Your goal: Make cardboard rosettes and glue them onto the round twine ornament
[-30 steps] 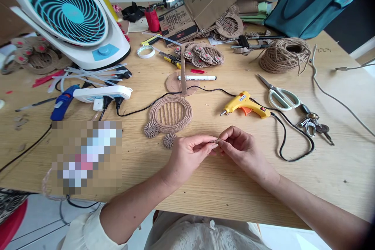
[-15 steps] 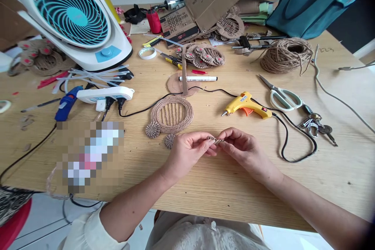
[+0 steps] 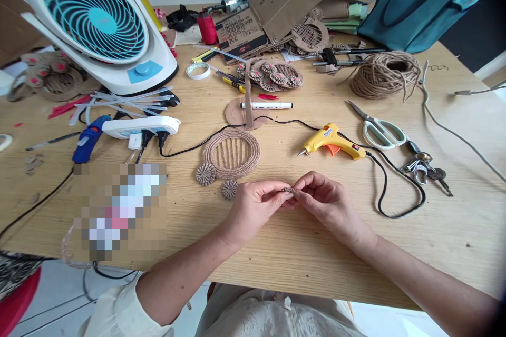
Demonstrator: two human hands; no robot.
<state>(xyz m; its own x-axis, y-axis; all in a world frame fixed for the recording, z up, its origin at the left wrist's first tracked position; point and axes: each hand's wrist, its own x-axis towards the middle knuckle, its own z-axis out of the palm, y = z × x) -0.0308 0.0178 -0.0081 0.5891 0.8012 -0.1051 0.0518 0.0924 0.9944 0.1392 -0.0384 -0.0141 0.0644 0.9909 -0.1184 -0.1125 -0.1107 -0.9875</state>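
Facing each other, left hand [image 3: 253,213] and right hand [image 3: 328,199] pinch a ridged strip [image 3: 288,189].

On the table [image 3: 276,253] beyond the right hand [image 3: 327,197], a glue gun [image 3: 331,142] lies between ring [image 3: 232,172] and scissors [image 3: 373,125].

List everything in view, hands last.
Small ribbed cardboard piece: one, brown, front centre
Round pleated cardboard rosettes: two, brown, centre
Oval coiled ring: one, brown, beyond rosettes
Plastic glue guns: two, yellow right, blue left
Metal scissors: one, pale-handled, right
Metal keys: one bunch, silvery, right
Twine coil: one, brown, back right
Capped marker: one, white, centre
Tape roll: one, white, back
Plastic power strip: one, white, left
Large fan: one, white, back left
Printed cardboard box: one, brown, back
Fabric bag: one, teal, back right
Rear clutter: uncounted, mixed, back
Wooden table: one, tan, beneath
Left hand, right hand: one each, bare, pinching piece
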